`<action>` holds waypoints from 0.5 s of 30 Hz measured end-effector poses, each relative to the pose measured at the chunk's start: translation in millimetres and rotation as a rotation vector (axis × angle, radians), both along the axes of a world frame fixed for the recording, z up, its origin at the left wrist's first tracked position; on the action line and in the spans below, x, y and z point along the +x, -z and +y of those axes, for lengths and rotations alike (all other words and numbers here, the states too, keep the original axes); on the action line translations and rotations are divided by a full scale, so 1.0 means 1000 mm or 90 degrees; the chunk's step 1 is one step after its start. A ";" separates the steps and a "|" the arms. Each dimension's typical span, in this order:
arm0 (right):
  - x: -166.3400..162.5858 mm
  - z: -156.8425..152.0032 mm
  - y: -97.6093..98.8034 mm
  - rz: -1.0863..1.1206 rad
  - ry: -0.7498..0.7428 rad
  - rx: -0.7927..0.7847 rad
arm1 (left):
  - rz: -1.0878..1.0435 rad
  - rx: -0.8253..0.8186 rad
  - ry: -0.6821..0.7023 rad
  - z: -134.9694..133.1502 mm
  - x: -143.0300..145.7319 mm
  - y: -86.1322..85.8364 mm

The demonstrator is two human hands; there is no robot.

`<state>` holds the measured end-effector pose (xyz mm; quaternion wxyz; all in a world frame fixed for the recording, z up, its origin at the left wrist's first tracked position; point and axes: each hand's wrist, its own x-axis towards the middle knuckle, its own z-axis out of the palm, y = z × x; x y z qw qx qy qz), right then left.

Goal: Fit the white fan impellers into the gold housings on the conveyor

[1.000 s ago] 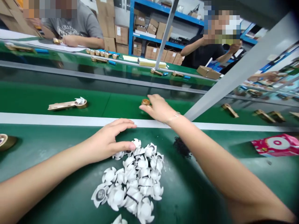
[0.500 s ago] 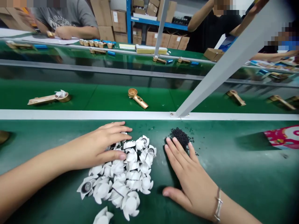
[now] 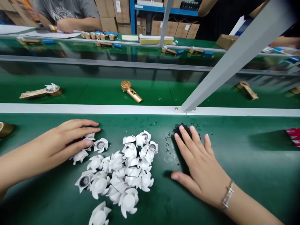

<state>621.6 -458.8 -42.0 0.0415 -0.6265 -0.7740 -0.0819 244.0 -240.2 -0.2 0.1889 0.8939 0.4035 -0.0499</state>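
Observation:
A pile of white fan impellers (image 3: 119, 168) lies on the green table in front of me. My left hand (image 3: 63, 142) is at its left, fingers stretched out, palm down over a few separate impellers that it partly hides. One loose impeller (image 3: 101, 144) sits just beyond its thumb. On the right, my right hand (image 3: 198, 159) is flat with spread fingers, its fingertips touching a heap of tiny black pieces (image 3: 181, 127). Some of these black bits are scattered left of the fingers. Nothing is gripped in either hand.
Behind a white rail (image 3: 93, 108), gold handheld-fan bodies (image 3: 134, 94) lie on a green belt. A slanted metal post (image 3: 225, 62) rises at the right. A gold part (image 3: 6, 129) and a red packet (image 3: 294, 136) are at the table's sides. Other people sit across.
My left hand has moved left, and a few impellers now lie apart from the pile beneath it. My right hand has shifted right over the black pieces, which are more scattered. The view has shifted slightly.

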 end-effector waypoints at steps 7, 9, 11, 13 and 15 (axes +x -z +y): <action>-0.001 0.003 -0.002 0.018 -0.045 -0.036 | -0.092 0.035 -0.174 -0.014 -0.004 0.004; 0.000 0.004 -0.001 0.016 -0.003 -0.010 | -0.123 0.007 -0.187 -0.017 -0.001 0.001; 0.001 0.004 0.000 0.016 0.010 -0.012 | -0.139 -0.012 -0.178 -0.018 0.000 -0.001; 0.001 0.000 0.000 0.021 -0.019 -0.043 | -0.144 -0.019 -0.162 -0.018 0.001 -0.002; 0.002 -0.006 -0.001 0.033 -0.046 -0.061 | -0.144 -0.018 -0.149 -0.019 0.002 -0.003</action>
